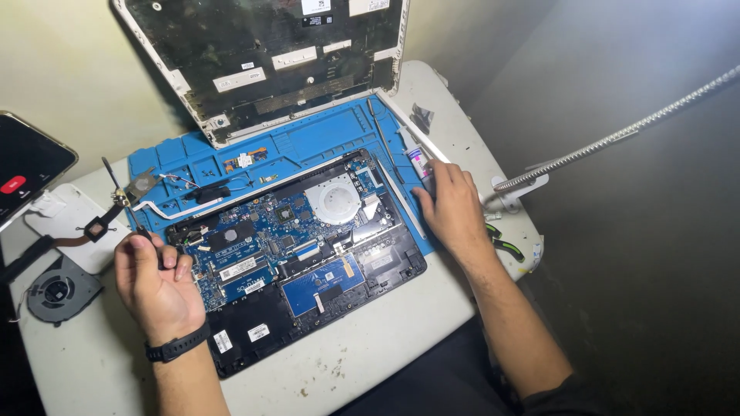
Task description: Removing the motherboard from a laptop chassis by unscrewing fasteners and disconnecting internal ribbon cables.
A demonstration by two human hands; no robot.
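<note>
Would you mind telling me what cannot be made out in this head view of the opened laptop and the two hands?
- Tool in the left hand: the curled fingers hide all but a thin dark shaft.
- Small tube by the right hand: its lower end is hidden by the fingers, so a grip cannot be told.
- Phone: cut off by the left edge.
- Pliers: mostly hidden behind the right wrist.
- Motherboard components: too small.

A phone screen (27, 166) is glowing dark with a red oval button at far left. White rectangular labels (240, 78) are sitting on the propped laptop cover (193, 38); smaller white stickers (258, 332) are lying on the open laptop base (254, 312).
</note>
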